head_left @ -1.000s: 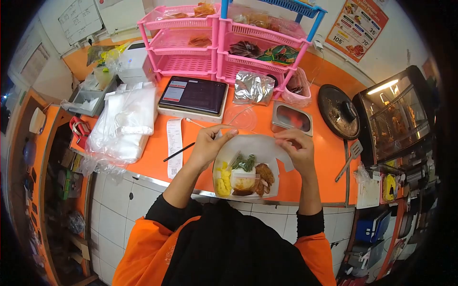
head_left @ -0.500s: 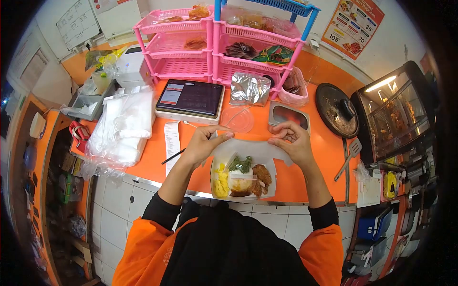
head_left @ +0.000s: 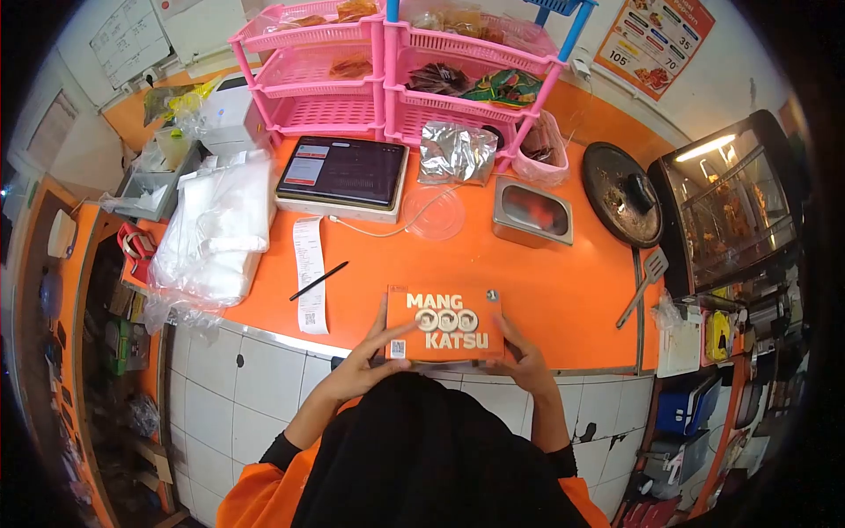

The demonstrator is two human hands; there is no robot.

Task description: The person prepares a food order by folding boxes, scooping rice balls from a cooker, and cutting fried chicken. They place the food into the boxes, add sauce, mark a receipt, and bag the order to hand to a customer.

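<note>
A closed orange takeaway box, its lid printed "MANG KATSU", sits at the front edge of the orange counter. My left hand grips its left side, with the thumb along the front and fingers reaching onto the side and lid. On the opposite side, my right hand holds the right edge, its fingers partly hidden by the box. The food inside is covered by the lid. A paper receipt with a black pen across it lies to the left of the box.
Behind are a tablet, a clear round lid, a foil pouch and a metal container. Pink shelves stand at the back. Plastic bags lie left; a black pan lid, spatula and lit display case are right.
The box was open, showing rice, egg, greens and fried meat, with both hands at its raised lid. Now the lid is down, and both hands have come down to the box's sides.
</note>
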